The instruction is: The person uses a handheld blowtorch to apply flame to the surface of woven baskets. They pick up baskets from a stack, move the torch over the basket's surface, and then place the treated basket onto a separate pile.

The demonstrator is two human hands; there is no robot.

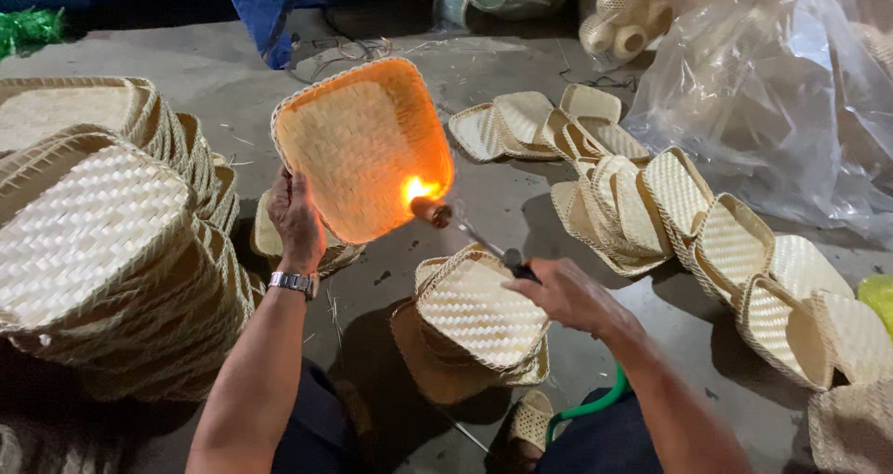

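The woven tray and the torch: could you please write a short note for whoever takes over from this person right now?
Left hand: grips the lower left rim of a woven tray, held up and tilted, hollow side toward the flame.
Right hand: holds a gas torch; its flame is lit and plays on the tray's inside near the lower right edge.
A green hose runs under the right arm.
Tall stacks of trays stand on the left, a short stack sits below the torch, and a row of overlapping trays lies on the concrete floor to the right.
Which trays are already flamed cannot be told.
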